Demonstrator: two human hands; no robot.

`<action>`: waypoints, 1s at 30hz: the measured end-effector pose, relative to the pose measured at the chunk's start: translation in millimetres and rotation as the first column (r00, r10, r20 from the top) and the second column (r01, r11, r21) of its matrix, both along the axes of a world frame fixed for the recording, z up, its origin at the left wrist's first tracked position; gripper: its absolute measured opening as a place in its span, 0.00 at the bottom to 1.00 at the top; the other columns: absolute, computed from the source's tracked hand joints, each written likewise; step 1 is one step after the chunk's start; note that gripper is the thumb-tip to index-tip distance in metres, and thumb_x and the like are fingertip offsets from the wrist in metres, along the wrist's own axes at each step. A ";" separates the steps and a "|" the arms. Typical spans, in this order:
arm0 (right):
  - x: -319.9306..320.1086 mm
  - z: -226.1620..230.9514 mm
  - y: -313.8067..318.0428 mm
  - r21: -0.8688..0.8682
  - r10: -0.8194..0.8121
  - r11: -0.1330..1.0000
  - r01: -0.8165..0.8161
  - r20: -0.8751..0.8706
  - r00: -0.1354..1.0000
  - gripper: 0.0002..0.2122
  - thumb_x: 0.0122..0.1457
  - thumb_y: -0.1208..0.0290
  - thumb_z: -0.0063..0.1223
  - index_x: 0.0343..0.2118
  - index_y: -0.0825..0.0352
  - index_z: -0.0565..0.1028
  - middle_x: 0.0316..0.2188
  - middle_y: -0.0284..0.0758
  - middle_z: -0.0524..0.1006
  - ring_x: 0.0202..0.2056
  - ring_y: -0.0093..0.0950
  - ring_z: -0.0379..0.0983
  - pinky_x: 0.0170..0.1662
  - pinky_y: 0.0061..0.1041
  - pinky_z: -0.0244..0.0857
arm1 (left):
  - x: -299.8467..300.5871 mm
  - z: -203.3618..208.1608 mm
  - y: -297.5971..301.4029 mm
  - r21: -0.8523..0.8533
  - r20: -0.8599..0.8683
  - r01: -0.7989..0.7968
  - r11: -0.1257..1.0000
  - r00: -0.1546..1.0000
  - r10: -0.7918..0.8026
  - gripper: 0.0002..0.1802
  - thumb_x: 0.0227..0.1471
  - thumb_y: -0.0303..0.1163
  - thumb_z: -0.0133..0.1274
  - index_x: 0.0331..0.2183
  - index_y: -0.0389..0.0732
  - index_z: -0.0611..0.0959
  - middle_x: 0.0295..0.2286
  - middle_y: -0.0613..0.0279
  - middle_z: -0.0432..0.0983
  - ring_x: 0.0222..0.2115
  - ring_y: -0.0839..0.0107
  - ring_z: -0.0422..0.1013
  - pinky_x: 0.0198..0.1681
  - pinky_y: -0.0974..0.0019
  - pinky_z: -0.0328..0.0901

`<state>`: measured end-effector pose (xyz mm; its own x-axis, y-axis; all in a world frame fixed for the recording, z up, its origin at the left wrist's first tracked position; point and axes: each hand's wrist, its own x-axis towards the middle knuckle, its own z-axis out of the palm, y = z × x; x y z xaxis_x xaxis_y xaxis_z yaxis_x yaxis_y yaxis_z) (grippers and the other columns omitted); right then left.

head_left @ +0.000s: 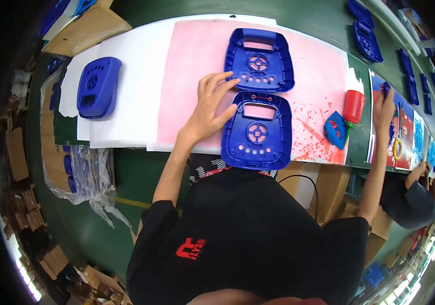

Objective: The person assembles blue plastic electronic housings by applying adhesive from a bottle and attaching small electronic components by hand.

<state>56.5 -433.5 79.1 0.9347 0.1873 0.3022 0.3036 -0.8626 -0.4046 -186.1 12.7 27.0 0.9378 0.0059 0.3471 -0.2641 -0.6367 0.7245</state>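
Note:
Two dark blue plastic housings lie hollow side up in front of me, the far housing (283, 66) nearly end to end with the near housing (280, 129). My left hand (210, 107) is open at their left edges. Its fingertips reach the far housing's lower left corner and its thumb is at the near housing's upper left corner. Out to the right, my right hand (384, 109) has its fingers closed around a small dark blue part (385, 88), whose shape is partly hidden. Beneath that hand is a printed blue and red sheet (404, 137).
A red squeeze bottle (354, 105) with a green nozzle stands beside a red-stained blue cloth (334, 129). Another blue housing (97, 89) lies at the left. A yellow ring (398, 148) is right of my right forearm. Farther right, another person (413, 198) works at the table.

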 end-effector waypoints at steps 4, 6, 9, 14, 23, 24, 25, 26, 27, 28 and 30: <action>-96.7 20.0 139.7 0.439 0.374 0.879 -0.189 -0.385 0.844 0.15 0.56 0.74 0.41 0.46 0.71 0.71 0.32 0.44 0.79 0.35 0.33 0.76 0.40 0.35 0.66 | 9.0 27.4 3.5 -0.044 0.138 0.059 0.997 0.989 -0.052 0.21 0.50 0.32 0.55 0.48 0.38 0.79 0.46 0.53 0.72 0.50 0.55 0.63 0.57 0.56 0.58; -125.7 21.3 186.8 0.399 0.474 0.858 -0.324 -0.370 0.799 0.16 0.54 0.75 0.42 0.46 0.72 0.71 0.31 0.44 0.77 0.32 0.39 0.75 0.39 0.36 0.66 | 18.2 31.3 -2.6 -0.091 0.200 0.104 0.990 0.976 -0.084 0.18 0.50 0.28 0.56 0.45 0.36 0.80 0.40 0.56 0.77 0.44 0.58 0.71 0.53 0.58 0.63; -144.1 0.9 216.0 0.102 0.588 0.804 -0.586 0.014 0.809 0.15 0.53 0.77 0.47 0.45 0.72 0.72 0.33 0.46 0.76 0.34 0.47 0.73 0.40 0.38 0.68 | 24.7 26.3 -9.3 -0.175 0.159 0.116 0.978 0.983 -0.088 0.20 0.48 0.26 0.57 0.46 0.36 0.80 0.39 0.56 0.78 0.42 0.58 0.72 0.52 0.59 0.64; -151.8 -37.1 230.7 -0.285 0.648 0.753 -0.593 0.165 0.743 0.25 0.53 0.78 0.50 0.57 0.71 0.70 0.47 0.39 0.75 0.50 0.34 0.71 0.55 0.41 0.62 | 34.1 -2.4 -14.1 0.045 0.242 0.070 0.997 0.967 -0.078 0.18 0.43 0.31 0.66 0.40 0.39 0.85 0.39 0.57 0.80 0.46 0.60 0.73 0.52 0.58 0.65; -155.1 -55.3 222.8 -0.273 0.679 0.722 -0.635 0.103 0.727 0.24 0.54 0.79 0.49 0.57 0.71 0.70 0.56 0.42 0.72 0.60 0.36 0.66 0.65 0.47 0.54 | 30.8 -14.9 -11.4 0.245 0.254 0.030 0.969 0.963 -0.094 0.14 0.43 0.30 0.66 0.37 0.44 0.88 0.40 0.63 0.81 0.53 0.61 0.70 0.59 0.53 0.58; -154.6 -55.7 222.1 -0.292 0.692 0.706 -0.645 0.092 0.716 0.24 0.53 0.80 0.49 0.57 0.71 0.70 0.57 0.42 0.71 0.62 0.36 0.64 0.66 0.47 0.52 | 30.8 -15.6 -11.5 0.246 0.258 0.017 0.969 0.963 -0.083 0.14 0.43 0.30 0.66 0.37 0.45 0.88 0.43 0.62 0.80 0.55 0.61 0.69 0.60 0.52 0.56; -153.5 -56.2 220.7 -0.292 0.691 0.707 -0.645 0.090 0.717 0.24 0.53 0.80 0.49 0.57 0.71 0.70 0.57 0.42 0.71 0.62 0.36 0.64 0.66 0.47 0.52 | 31.2 -15.1 -11.6 0.245 0.256 0.019 0.969 0.963 -0.084 0.14 0.43 0.30 0.66 0.37 0.45 0.88 0.43 0.62 0.80 0.55 0.61 0.69 0.60 0.52 0.56; -152.2 -56.8 218.6 -0.315 0.700 0.695 -0.647 0.088 0.709 0.25 0.53 0.80 0.48 0.57 0.71 0.69 0.59 0.42 0.70 0.63 0.36 0.63 0.66 0.46 0.52 | 31.7 -14.6 -11.5 0.254 0.243 0.023 0.967 0.966 -0.087 0.15 0.43 0.30 0.66 0.38 0.45 0.88 0.45 0.62 0.79 0.55 0.60 0.68 0.60 0.51 0.56; -151.9 -57.4 217.2 -0.337 0.708 0.683 -0.648 0.085 0.701 0.26 0.53 0.80 0.48 0.58 0.71 0.69 0.60 0.42 0.69 0.64 0.36 0.62 0.67 0.45 0.51 | 31.9 -14.3 -11.7 0.262 0.230 0.028 0.965 0.969 -0.091 0.15 0.43 0.30 0.66 0.38 0.46 0.88 0.47 0.62 0.78 0.56 0.59 0.67 0.61 0.50 0.55; -152.1 -57.5 216.7 -0.336 0.707 0.683 -0.648 0.083 0.702 0.26 0.53 0.80 0.48 0.58 0.71 0.69 0.60 0.42 0.69 0.64 0.36 0.62 0.67 0.45 0.51 | 31.9 -12.7 -12.5 0.261 0.228 0.029 0.965 0.969 -0.091 0.15 0.43 0.30 0.66 0.38 0.46 0.88 0.47 0.62 0.78 0.56 0.59 0.67 0.61 0.50 0.55; -154.2 -56.7 215.6 -0.380 0.700 0.680 -0.627 0.081 0.709 0.27 0.52 0.80 0.48 0.59 0.72 0.68 0.62 0.43 0.67 0.65 0.35 0.61 0.67 0.43 0.51 | 30.6 -10.0 -14.7 0.304 0.224 -0.011 0.953 0.973 -0.060 0.15 0.43 0.30 0.66 0.38 0.45 0.88 0.44 0.64 0.79 0.56 0.61 0.68 0.61 0.48 0.53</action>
<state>-97.8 -217.9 22.4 0.4486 0.8479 0.2826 0.8865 -0.4623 -0.0201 -155.5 -2.0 16.9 0.8317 -0.1540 0.5334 -0.4176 -0.8067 0.4182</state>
